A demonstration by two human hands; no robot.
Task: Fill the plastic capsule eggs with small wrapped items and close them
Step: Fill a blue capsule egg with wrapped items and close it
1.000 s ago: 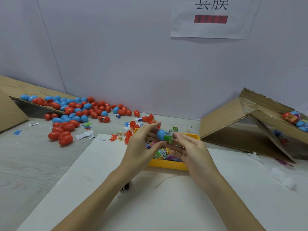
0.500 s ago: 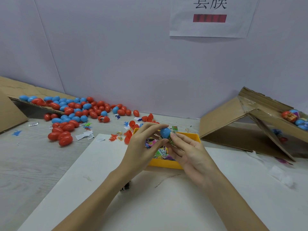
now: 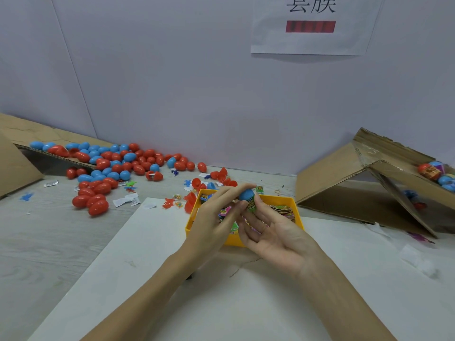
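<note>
My left hand (image 3: 216,217) pinches a blue capsule egg (image 3: 246,194) between thumb and fingertips, above a yellow tray (image 3: 296,212). A green printed wrapper (image 3: 251,206) sits round the egg's lower part. My right hand (image 3: 273,232) is palm up just under it, its thumb and forefinger pinching the wrapper. The tray holds several small colourful wrapped items (image 3: 283,210), partly hidden behind my hands.
A heap of red and blue eggs (image 3: 110,166) spills from a cardboard flap at the far left. An open cardboard box (image 3: 357,183) on the right holds several wrapped eggs (image 3: 435,173). Loose red egg halves (image 3: 219,177) and paper scraps lie behind the tray. A white board (image 3: 221,291) lies under my arms.
The egg has turned from lying sideways to standing blue end up. My right hand has rolled palm up beneath it, and both hands have shifted slightly right.
</note>
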